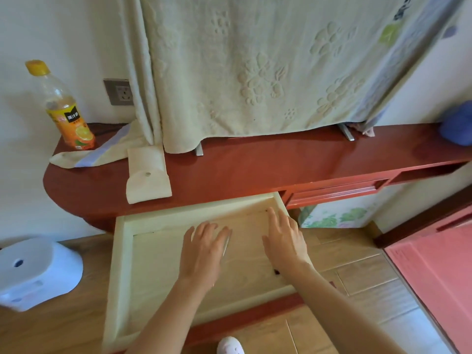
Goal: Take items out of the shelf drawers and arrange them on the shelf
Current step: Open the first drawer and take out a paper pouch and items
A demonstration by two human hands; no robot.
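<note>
A pale wooden drawer (122, 264) stands pulled out from under the red shelf (255, 169). Both my hands are inside it, palms down over the drawer floor. My left hand (204, 249) lies flat with fingers spread; a thin silvery item (227, 245), perhaps tweezers, shows at its right edge, touching the fingers. My right hand (284, 238) hovers flat to the right, fingers apart, holding nothing. A cream-coloured pouch with a snap flap (148, 175) lies on the shelf just above the drawer.
An orange juice bottle (63, 111) stands at the shelf's left end beside a cloth strip (102, 154). A towel-draped screen (255, 72) fills the shelf's back. A blue object (457, 126) sits far right. A second drawer (337, 192) is shut. A white stool (38, 272) stands on the floor at left.
</note>
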